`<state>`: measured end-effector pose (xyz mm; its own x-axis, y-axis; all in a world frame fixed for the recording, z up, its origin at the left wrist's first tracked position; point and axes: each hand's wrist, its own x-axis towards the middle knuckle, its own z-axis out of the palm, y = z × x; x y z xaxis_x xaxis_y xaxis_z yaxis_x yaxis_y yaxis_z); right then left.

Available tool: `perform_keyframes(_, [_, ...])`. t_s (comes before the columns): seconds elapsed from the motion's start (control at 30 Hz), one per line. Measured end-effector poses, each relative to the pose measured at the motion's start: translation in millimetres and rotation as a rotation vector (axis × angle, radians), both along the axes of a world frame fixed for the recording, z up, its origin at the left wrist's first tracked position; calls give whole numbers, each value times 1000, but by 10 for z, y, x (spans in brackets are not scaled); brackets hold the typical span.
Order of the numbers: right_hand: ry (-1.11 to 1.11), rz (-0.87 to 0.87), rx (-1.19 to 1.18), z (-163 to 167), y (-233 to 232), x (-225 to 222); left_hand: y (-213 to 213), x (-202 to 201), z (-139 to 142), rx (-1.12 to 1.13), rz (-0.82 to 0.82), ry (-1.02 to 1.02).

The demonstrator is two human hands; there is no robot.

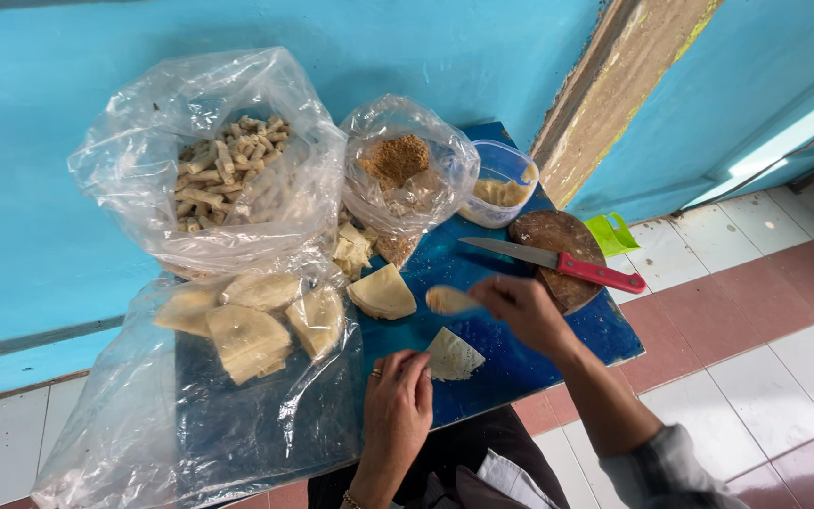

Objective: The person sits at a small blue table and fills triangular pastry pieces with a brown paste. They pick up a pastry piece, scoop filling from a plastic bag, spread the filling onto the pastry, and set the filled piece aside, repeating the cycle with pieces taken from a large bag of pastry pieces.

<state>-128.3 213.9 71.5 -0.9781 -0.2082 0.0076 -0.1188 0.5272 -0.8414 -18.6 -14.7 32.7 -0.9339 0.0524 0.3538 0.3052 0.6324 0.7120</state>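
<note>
- Two hands over a blue worktop (520, 363), and we've got a small triangular wrapper (453, 356) lying flat between them.
- Our left hand (396, 407) presses its fingertips on the wrapper's near corner, fingers closed down together, pinning it so it can't slide; a ring shows on one finger.
- Our right hand (523, 309) hovers just above and beyond, fingers pinched on a spoon (451, 300), blurred, its pale bowl pointing left over the worktop, close to the pinned sheet.
- We judge the wrapper sits nearest the body because that's where both hands meet easily.
- Left of it, a stack (249, 325) of folded pale sheets lies on an opened plastic bag (171, 415), with one more folded piece (382, 293) just beside, within easy reach.
- Behind, a big clear bag holds finished rolls (228, 170), kept well apart from the working spot.
- Next to that, a smaller bag of brown crumbs (396, 158) stands open at the top, and a clear tub (503, 185) of pale filling sits just right of it.
- On the far right, a red-handled knife (558, 263) rests across a round wooden board (558, 256), blade pointing left, parked out of the way.
- Beyond the board's edge, a green plastic piece (611, 234) peeks out near the tiled floor (737, 311).
</note>
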Motion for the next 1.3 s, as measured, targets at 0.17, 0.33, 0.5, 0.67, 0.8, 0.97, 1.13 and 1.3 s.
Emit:
perform_keyframes(0.17, [104, 61, 123, -29, 74, 543, 48, -39, 4, -46, 37, -22])
perform_keyframes(0.33, [446, 144, 358, -57, 78, 816, 115, -57, 13, -157, 30, -95])
perform_keyframes(0.5, [771, 252, 440, -142, 40, 907, 149, -97, -37, -216, 13, -101])
perform_keyframes(0.67, [885, 322, 558, -156, 111, 903, 144, -91, -65, -206, 14, -101])
perform_keyframes(0.8, [902, 378, 581, -165, 141, 904, 145, -88, -64, -195, 14, -101])
perform_keyframes(0.97, [921, 362, 587, -93, 97, 884, 118, -95, -93, -161, 18, -91])
perform_keyframes(1.13, [890, 225, 281, 191, -9, 585, 88, -94, -128, -102, 52, -45])
perform_keyframes(1.3, [780, -105, 544, 342, -331, -572, 100, -31, -135, -111, 127, 25])
